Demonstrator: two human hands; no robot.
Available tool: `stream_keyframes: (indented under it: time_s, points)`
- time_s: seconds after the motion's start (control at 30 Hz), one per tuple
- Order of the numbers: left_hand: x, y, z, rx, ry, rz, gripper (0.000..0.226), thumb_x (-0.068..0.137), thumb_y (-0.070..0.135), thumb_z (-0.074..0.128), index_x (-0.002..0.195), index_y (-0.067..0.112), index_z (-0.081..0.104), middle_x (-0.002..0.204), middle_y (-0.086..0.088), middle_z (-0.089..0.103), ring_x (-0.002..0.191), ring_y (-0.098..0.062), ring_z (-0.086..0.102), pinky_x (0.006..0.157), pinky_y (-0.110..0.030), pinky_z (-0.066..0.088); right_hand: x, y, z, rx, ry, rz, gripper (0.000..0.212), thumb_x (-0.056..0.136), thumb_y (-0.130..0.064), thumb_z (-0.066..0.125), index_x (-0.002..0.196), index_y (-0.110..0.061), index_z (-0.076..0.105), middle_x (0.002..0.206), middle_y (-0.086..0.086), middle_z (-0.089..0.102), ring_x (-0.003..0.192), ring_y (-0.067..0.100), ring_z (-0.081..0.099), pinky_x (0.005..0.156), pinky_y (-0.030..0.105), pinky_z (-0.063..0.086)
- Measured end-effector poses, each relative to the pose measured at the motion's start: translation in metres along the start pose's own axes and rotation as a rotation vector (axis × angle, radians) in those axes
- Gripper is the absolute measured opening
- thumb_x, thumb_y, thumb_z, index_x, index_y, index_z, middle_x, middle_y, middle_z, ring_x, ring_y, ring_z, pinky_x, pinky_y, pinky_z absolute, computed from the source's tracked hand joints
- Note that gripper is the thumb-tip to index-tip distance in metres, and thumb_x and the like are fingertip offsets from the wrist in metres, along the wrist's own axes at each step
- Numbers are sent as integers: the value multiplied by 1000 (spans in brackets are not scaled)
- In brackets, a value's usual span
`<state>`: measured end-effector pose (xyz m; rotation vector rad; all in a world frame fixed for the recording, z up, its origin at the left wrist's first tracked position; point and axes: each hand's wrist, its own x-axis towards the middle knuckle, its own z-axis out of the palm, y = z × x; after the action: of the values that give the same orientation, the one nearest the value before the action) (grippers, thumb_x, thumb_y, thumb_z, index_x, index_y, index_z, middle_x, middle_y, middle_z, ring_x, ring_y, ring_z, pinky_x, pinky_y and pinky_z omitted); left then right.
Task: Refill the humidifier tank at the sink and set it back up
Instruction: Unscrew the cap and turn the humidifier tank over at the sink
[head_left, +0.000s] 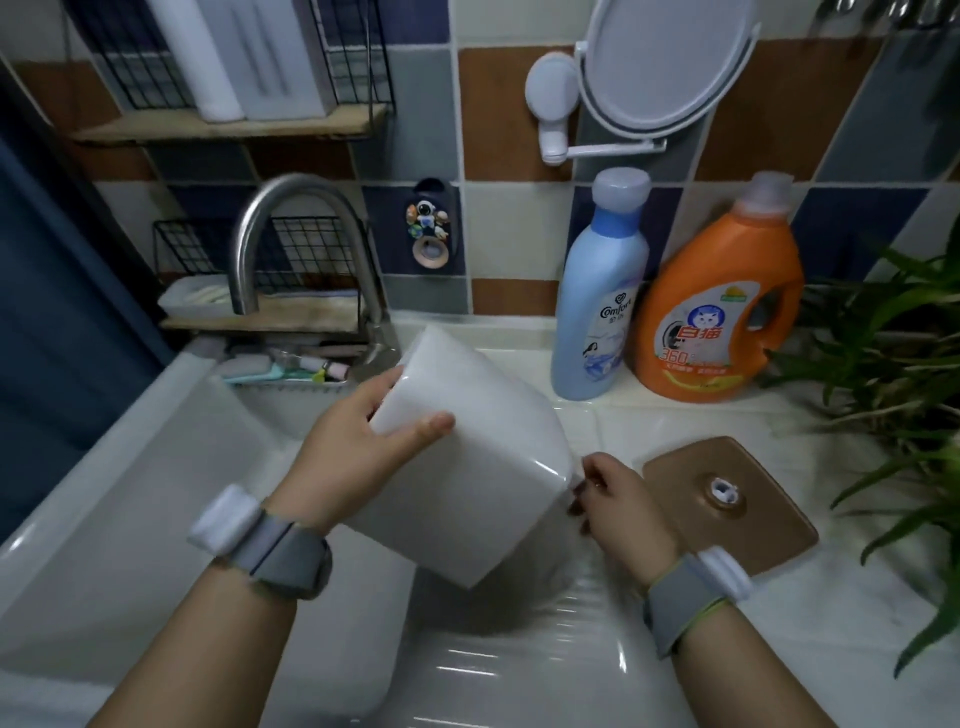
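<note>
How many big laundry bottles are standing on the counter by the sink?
2. The blue softener bottle stands against the tiled wall; the orange detergent jug stands just right of it. The plant could hide more.

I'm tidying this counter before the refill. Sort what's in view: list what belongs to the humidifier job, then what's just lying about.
For the job:
- white tank, held tilted over the sink by left hand and right hand
- brown lid on the counter
- faucet

Lying about:
- blue softener bottle
- orange detergent jug
- round mirror
- plant
</note>
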<state>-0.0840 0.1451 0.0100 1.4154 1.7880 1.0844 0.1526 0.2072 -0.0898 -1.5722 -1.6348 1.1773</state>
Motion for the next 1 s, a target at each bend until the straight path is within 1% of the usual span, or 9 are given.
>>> stream_keyframes:
  time_s: [0.07,0.13,0.23,0.3,0.43,0.57,0.77,0.87,1.0]
  points:
    - [0,-7,-5,-145,44,-44,46,64,67,69,102,41,64,93,22,69,88,4,64,65,-16,47,3,-10,3,125,-37,27,17,96,-7,40,92,-13,56,87,12,63,72,19,60,62,38,52]
    - [-1,-18,-4,-311,71,-144,57,62,75,64,101,33,65,97,10,72,95,-15,67,68,-28,51,2,-21,4,186,-48,21,19,99,-15,36,97,-19,54,94,8,62,81,20,61,69,42,54]
    - [0,-37,-1,-655,41,-340,72,64,82,52,105,27,69,107,-8,73,99,-31,68,83,-48,54,0,-41,4,220,2,-39,23,101,-29,37,98,-17,57,90,4,63,82,21,61,70,33,52]
    - [-2,-47,2,-848,15,-415,65,77,78,37,106,31,70,113,-9,71,99,-30,68,85,-47,53,-3,-54,2,193,67,-129,26,100,-30,41,89,-13,57,80,2,61,75,19,57,64,23,47]
    - [-6,-65,11,-1080,-30,-538,66,81,75,30,108,30,71,110,-6,72,89,-27,71,68,-38,59,-5,-68,0,-13,119,-366,32,99,-32,44,74,-14,52,69,1,56,68,15,50,62,32,39]
    - [-10,-80,17,-1094,-85,-598,72,74,79,35,120,31,64,121,-10,65,99,-31,65,90,-47,51,-3,-85,1,-64,150,-446,31,96,-36,48,78,-11,53,64,-2,52,61,8,46,55,18,34]
    - [-7,-82,19,-1060,-86,-549,71,77,77,31,115,29,67,113,-11,69,89,-29,68,88,-43,51,29,-103,-1,-285,81,-166,49,90,-59,44,103,-12,48,92,8,61,89,26,55,76,35,41]
    - [-7,-80,16,-949,-33,-475,71,76,77,29,107,28,71,103,-12,72,85,-30,68,86,-46,50,43,-108,0,-301,-35,-57,51,91,-63,34,88,-15,50,86,6,57,87,28,54,74,34,43]
    - [-8,-74,10,-679,159,-330,76,71,84,36,114,28,63,103,-9,72,94,-32,68,79,-46,55,50,-106,4,-178,-157,-77,33,96,-43,30,71,-27,43,89,11,49,73,26,46,58,29,34]
